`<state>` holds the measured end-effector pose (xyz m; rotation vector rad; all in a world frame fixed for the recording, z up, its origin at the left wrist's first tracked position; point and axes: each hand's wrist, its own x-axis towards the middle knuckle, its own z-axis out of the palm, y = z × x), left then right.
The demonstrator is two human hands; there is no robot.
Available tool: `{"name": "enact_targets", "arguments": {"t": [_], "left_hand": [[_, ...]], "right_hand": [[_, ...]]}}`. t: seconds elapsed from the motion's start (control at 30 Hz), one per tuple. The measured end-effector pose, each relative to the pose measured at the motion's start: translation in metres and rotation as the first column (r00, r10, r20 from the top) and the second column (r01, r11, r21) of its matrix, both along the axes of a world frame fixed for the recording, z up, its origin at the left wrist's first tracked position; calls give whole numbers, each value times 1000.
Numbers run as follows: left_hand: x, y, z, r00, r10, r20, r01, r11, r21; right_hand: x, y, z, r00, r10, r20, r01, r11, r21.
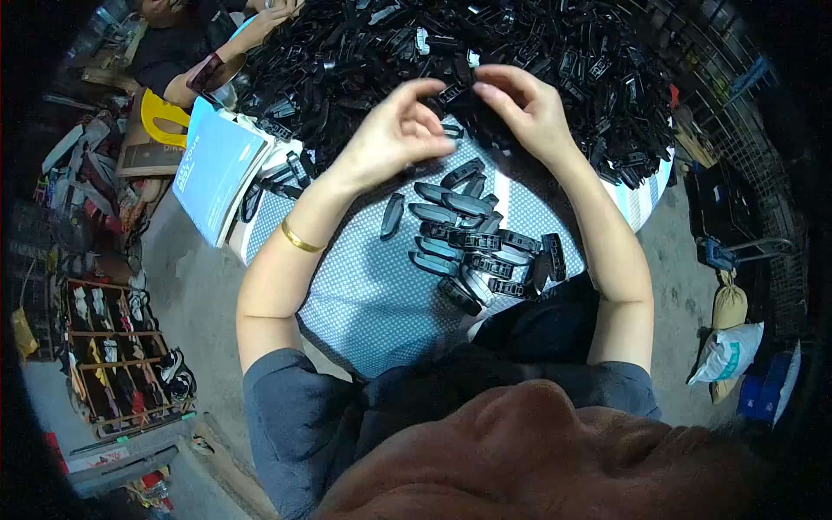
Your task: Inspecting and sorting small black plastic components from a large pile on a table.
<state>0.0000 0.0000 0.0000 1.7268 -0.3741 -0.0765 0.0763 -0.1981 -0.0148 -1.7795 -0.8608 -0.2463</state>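
My left hand (400, 130) is over the near edge of a heap of small black plastic parts (572, 69). Its thumb and fingers are spread, with a gap between them. Opposite it, my right hand (530, 108) has its index finger and thumb bent toward the heap, slightly apart. A black part (451, 93) shows between the two hands; I see neither hand closed on it. Nearer to me, on the patterned cloth (355, 286), lies a loose group of long black parts (468, 204). One more black part (393, 215) lies apart to their left.
A blue-covered book or pad (218, 169) stands at the table's left edge. Beyond it, another person's hand (269, 19) reaches to the heap. A yellow handled thing (163, 120) is at left. A rack (121, 355) stands lower left; sacks (726, 351) are at right.
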Motion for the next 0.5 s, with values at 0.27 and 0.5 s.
{"name": "enact_targets", "arguments": {"t": [0.27, 0.5], "left_hand": [[7, -6, -11, 898, 11, 441, -267, 808, 524], [25, -8, -31, 794, -41, 607, -429, 671, 605]], "right_hand": [[-19, 2, -4, 853, -105, 512, 387, 785, -484], [-16, 16, -22, 822, -128, 556, 461, 723, -515]]}}
